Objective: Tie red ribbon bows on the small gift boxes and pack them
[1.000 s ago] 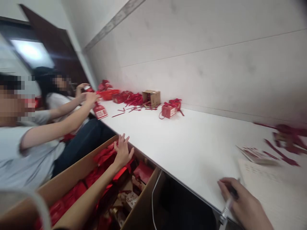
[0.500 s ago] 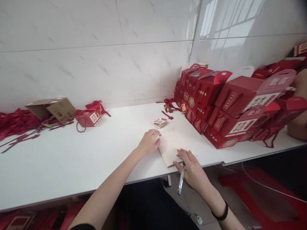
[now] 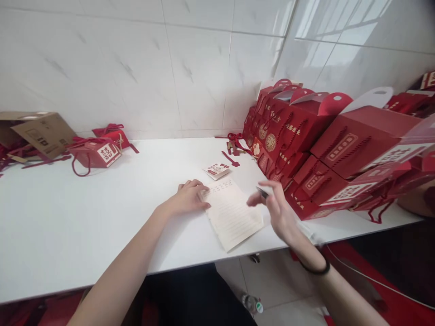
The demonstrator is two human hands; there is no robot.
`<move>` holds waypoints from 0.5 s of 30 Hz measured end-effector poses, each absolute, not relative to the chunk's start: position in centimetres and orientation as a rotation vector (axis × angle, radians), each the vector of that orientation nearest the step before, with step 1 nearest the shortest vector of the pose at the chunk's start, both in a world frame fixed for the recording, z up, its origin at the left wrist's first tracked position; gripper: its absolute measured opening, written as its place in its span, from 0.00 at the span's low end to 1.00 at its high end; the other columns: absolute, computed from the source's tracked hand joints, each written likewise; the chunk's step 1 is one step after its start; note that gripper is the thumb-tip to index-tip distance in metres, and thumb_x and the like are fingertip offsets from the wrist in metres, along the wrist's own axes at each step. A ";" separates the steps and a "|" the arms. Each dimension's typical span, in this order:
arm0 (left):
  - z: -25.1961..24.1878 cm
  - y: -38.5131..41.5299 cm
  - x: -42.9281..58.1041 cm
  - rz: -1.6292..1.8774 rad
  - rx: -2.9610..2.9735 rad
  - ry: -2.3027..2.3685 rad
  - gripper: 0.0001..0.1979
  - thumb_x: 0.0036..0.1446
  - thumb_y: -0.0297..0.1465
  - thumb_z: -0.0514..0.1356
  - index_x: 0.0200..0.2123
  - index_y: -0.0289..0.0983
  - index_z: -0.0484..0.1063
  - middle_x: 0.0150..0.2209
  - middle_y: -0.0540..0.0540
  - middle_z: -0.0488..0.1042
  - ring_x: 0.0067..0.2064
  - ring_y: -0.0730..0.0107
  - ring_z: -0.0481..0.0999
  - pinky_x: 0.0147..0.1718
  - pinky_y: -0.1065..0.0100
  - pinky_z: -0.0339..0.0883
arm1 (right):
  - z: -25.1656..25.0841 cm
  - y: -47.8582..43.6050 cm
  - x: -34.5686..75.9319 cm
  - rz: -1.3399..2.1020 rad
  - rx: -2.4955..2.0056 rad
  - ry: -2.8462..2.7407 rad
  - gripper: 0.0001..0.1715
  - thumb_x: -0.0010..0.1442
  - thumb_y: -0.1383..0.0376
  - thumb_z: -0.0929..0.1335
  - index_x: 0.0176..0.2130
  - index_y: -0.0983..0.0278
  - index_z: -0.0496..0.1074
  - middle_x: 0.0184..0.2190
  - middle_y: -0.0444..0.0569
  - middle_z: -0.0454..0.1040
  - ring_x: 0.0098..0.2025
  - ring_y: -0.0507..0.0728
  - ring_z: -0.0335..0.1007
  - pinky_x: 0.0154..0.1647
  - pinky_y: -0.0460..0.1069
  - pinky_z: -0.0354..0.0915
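Observation:
A cream lined sheet of paper (image 3: 234,217) lies on the white table with rows of handwriting at its top. My left hand (image 3: 190,198) rests over its upper left edge, fingertips and thumb on the paper, fingers apart. Above the sheet's right side hovers my right hand (image 3: 275,208), closed around a pen (image 3: 262,193). The pen's dark end shows between the fingers, and its clear barrel blurs behind the hand. Just beyond the sheet sits a small folded card (image 3: 216,170) with red print.
Stacked red gift boxes (image 3: 288,131) with handles stand to the right. Red ribbon scraps (image 3: 234,141) lie against the wall. Leftward are a small red box (image 3: 97,153) and a cardboard box (image 3: 44,136). Another person's arm (image 3: 418,199) shows at the right edge. A bottle (image 3: 251,303) is on the floor.
My right hand has risen from the sheet's lower edge toward its upper right, turning the pen. The sheet shows more fully. The whole view has shifted, while my left hand stays at the paper's left edge.

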State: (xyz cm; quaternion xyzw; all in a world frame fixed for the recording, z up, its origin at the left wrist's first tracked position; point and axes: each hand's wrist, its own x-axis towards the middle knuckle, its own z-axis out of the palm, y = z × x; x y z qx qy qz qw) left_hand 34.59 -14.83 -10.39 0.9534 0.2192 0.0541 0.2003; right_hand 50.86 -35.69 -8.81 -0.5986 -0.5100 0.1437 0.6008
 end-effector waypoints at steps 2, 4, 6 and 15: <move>-10.4 -14.8 34.6 0.140 2.664 0.616 0.26 0.46 0.44 0.60 0.49 0.42 0.68 0.49 0.43 0.65 0.53 0.52 0.62 0.53 0.49 0.50 | -7.5 -31.9 51.1 0.496 -1.232 -0.950 0.14 0.62 0.52 0.58 0.36 0.60 0.56 0.21 0.39 0.66 0.24 0.51 0.65 0.27 0.47 0.65; -10.5 -14.9 34.5 0.145 2.656 0.629 0.26 0.45 0.44 0.61 0.48 0.42 0.67 0.49 0.43 0.65 0.53 0.52 0.62 0.53 0.50 0.50 | -7.6 -28.1 50.8 0.697 -1.149 -0.780 0.14 0.57 0.54 0.62 0.29 0.61 0.55 0.16 0.36 0.58 0.18 0.49 0.58 0.20 0.44 0.59; -10.6 -15.1 34.5 0.145 2.646 0.647 0.26 0.45 0.44 0.61 0.48 0.41 0.67 0.49 0.44 0.64 0.52 0.53 0.62 0.53 0.51 0.50 | -8.8 -25.3 50.1 0.808 -1.156 -0.680 0.14 0.54 0.56 0.63 0.26 0.61 0.55 0.13 0.34 0.54 0.15 0.47 0.53 0.17 0.42 0.53; -10.9 -14.9 34.9 0.115 2.620 0.663 0.27 0.42 0.44 0.64 0.46 0.42 0.67 0.46 0.46 0.66 0.49 0.55 0.64 0.50 0.55 0.53 | -11.7 -23.4 51.8 1.016 -1.189 -0.435 0.14 0.49 0.61 0.67 0.22 0.62 0.58 0.10 0.35 0.54 0.14 0.46 0.50 0.15 0.40 0.49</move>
